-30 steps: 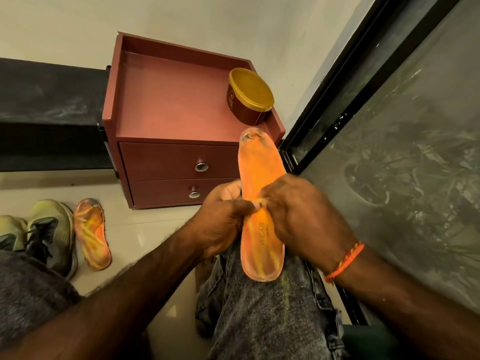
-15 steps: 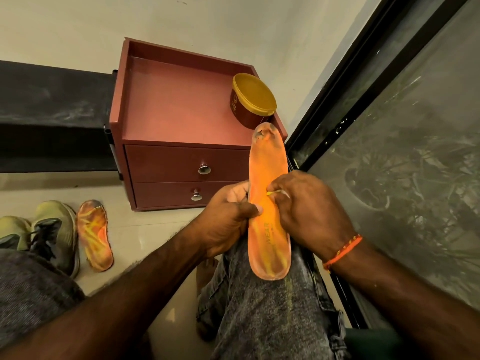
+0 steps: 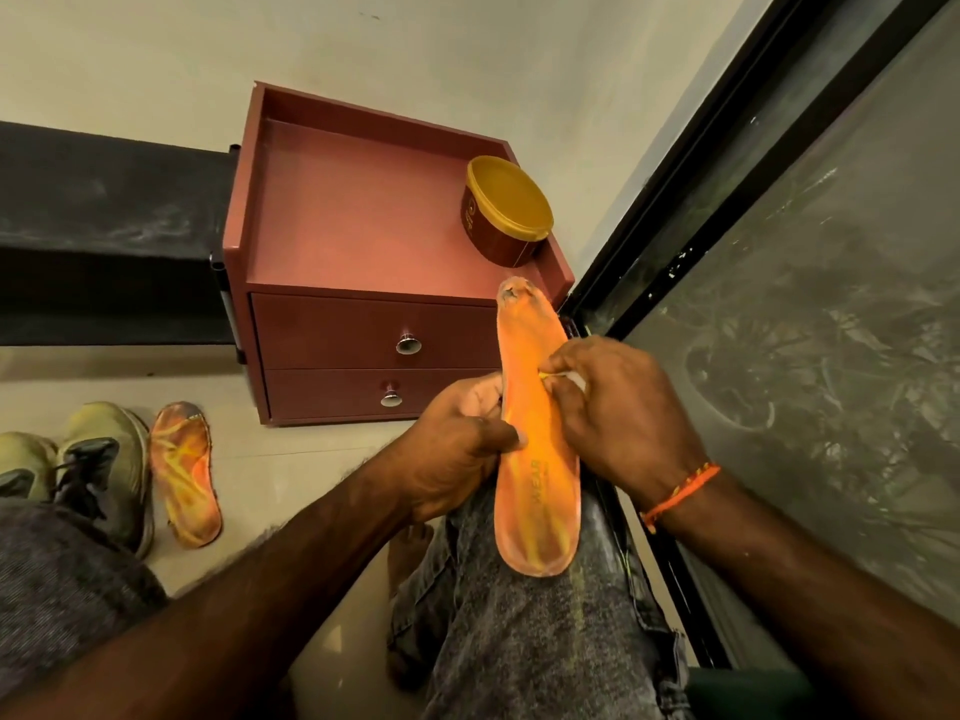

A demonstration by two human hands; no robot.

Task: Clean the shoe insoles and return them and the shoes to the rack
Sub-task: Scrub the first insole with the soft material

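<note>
a home corner: maroon 2-drawer cabinet, tiled floor, worn shoes beside a window

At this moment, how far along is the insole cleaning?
In hand: left hand steadies an orange insole on the knee; right hand rubs it with something small. Whether the second insole is clean, I cannot tell. Left: both insoles and the shoes, all off any rack.

Two insoles: one at centre, one on the floor at nine o'clock. Two shoes beside the floor insole. One cabinet at twelve o'clock with two drawers, carrying one tub. Two hands.
</note>
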